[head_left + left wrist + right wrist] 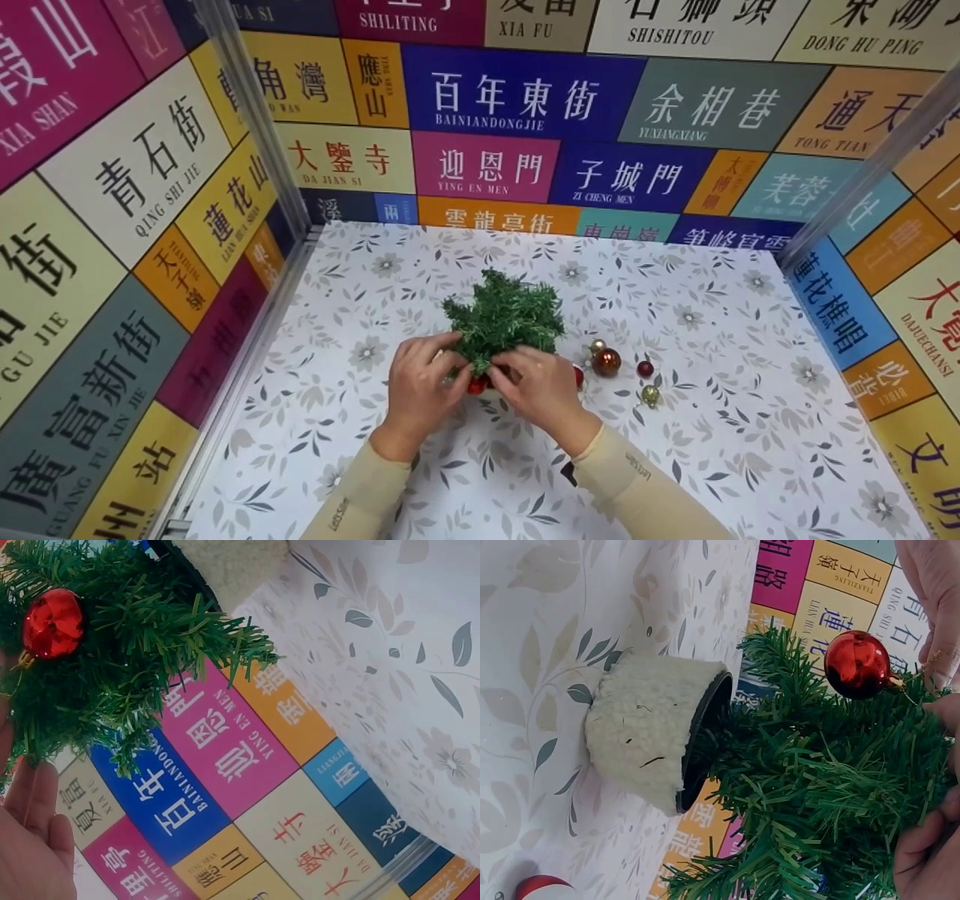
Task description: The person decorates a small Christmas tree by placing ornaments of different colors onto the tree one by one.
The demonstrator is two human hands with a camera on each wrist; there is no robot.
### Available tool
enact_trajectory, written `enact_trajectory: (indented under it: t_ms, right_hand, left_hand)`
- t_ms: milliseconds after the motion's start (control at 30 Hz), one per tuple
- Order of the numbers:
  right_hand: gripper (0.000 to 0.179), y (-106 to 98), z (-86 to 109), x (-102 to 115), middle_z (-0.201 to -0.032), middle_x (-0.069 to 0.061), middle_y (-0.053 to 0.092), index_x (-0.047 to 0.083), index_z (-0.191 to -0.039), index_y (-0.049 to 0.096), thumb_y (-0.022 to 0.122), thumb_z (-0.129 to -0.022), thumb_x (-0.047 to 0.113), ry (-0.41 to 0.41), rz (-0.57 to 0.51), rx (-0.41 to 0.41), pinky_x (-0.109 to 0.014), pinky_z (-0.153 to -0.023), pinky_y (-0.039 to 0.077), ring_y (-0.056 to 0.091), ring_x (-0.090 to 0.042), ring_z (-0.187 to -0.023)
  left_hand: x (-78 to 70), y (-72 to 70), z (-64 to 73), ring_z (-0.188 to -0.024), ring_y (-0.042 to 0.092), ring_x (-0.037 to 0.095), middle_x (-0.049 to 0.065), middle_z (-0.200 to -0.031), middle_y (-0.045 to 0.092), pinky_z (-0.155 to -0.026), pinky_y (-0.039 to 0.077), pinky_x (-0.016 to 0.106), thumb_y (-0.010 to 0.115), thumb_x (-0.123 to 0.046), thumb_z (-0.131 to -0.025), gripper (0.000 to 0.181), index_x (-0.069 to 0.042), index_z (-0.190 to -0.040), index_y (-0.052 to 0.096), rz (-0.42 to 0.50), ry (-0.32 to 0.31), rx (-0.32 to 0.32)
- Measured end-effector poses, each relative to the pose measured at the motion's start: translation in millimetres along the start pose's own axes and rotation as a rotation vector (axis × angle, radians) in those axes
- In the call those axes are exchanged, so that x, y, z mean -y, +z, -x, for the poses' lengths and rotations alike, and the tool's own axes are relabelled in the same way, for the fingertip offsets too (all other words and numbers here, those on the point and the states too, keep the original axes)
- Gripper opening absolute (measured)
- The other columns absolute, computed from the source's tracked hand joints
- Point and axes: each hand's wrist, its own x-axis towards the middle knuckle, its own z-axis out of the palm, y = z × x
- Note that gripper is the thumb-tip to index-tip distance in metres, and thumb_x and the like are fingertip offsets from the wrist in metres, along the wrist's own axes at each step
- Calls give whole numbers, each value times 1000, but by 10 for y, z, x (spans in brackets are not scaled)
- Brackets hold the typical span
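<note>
A small artificial Christmas tree (510,311) stands between my two hands; its fuzzy cream pot (645,727) shows in the right wrist view. A shiny red bauble (857,665) hangs at the near side of its branches by a thin gold string. My left hand (424,386), at the tree's near left, pinches the string with thumb and forefinger. From the near right, my right hand (544,386) pinches at the same string. The fingertips of both hands sit close together just above the bauble and are partly hidden by branches.
Right of the tree lie a large copper-brown bauble (606,362), a small dark red one (645,368) and small gold ones (650,395). Another red bauble (578,376) is partly behind my right hand. Walls with printed signs enclose the leaf-patterned tabletop (720,450).
</note>
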Motion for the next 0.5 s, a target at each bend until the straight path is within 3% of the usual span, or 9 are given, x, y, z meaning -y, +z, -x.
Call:
enact_trajectory:
  t_ms: [333,500]
  right_hand:
    - [7,-40,3,1,-69,10,57,16,-91,76,77,-84,20,-32,-18,-52,-19,-43,37,46,-1,-53]
    - [10,-84,26,-9,-71,11,55,18,-94,76,75,-85,20,-45,-11,-70,-19,-43,37,46,0,-55]
  left_hand:
    - [9,-34,-14,-103,65,26,9,-120,68,-93,47,46,76,-16,-81,7,-14,-78,70,37,16,21]
    - [16,-32,-10,-106,63,26,9,-122,67,-93,47,46,76,-25,-80,15,-13,-85,68,53,24,19]
